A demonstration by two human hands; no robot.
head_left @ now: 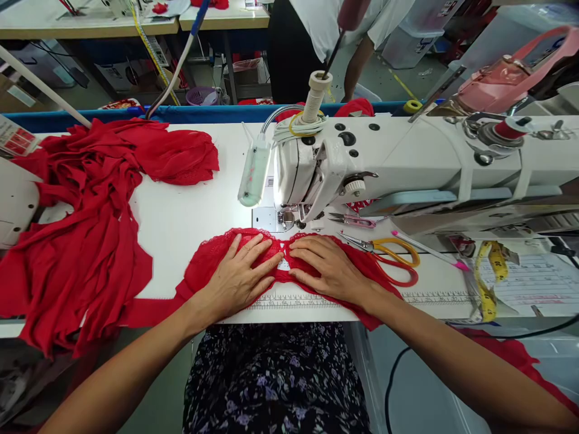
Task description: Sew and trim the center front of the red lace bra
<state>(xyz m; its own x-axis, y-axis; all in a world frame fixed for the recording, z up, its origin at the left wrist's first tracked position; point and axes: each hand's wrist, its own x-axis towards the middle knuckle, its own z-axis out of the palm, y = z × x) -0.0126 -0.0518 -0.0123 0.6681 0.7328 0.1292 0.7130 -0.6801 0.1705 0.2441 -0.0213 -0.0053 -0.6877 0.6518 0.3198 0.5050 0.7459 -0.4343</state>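
A red lace garment piece [212, 256] lies flat on the white sewing table [190, 211], just in front of the sewing machine's needle area [289, 220]. My left hand [237, 274] rests flat on its left half with fingers stretched out. My right hand [328, 268] lies flat on its right half, fingers extended toward the centre. The fingertips of both hands almost meet over a small white label at the garment's middle. Neither hand grips anything.
A white sewing machine [407, 163] spans the right of the table, with a lamp [254, 175]. A pile of red fabric [90, 229] covers the left. Orange-handled scissors [393, 253], small snips [355, 220], a yellow tape measure [491, 271] lie right. Another person [316, 36] stands behind.
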